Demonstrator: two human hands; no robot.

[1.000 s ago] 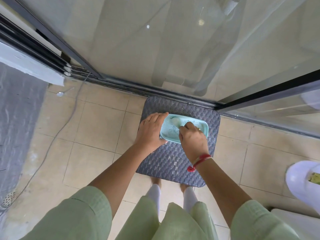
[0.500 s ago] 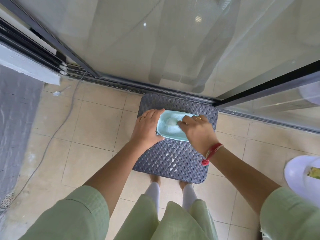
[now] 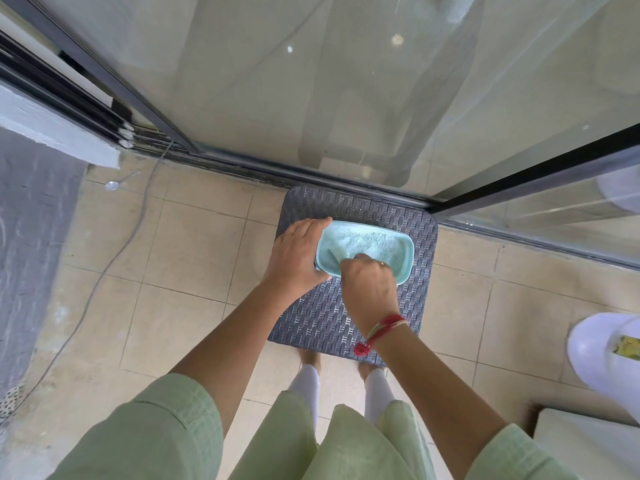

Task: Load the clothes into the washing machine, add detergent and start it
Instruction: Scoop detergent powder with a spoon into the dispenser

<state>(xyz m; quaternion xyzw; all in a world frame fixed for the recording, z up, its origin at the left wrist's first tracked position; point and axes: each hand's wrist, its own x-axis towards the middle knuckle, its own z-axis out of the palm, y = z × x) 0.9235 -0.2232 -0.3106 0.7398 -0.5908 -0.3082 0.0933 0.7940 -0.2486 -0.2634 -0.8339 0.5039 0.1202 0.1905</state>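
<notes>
left hand (image 3: 298,258) grips detergent tub (image 3: 410,252); right hand (image 3: 370,291) holds a half-hidden scoop (image 3: 336,255).

Your carrier's a dark woven-top stool (image 3: 332,317), standing on the beige tile floor (image 3: 180,258) w/ its far edge right up against the sliding-door track (image 3: 277,171). A pale teal tub (image 3: 411,254) sits on the stool's far half, approx. mid-width. On the floor itself, a thin grey cable (image 3: 142,216) runs from the track at far left down toward the near left. A small shiny spoon-like item (image 3: 112,185) lies just left of it. There's a drain grate (image 3: 10,398) at the near-left edge. Your feet (image 3: 308,356) stand just at the stool's near edge. At right is a white rounded obj. (image 3: 595,348); can't tell what it is.
</notes>
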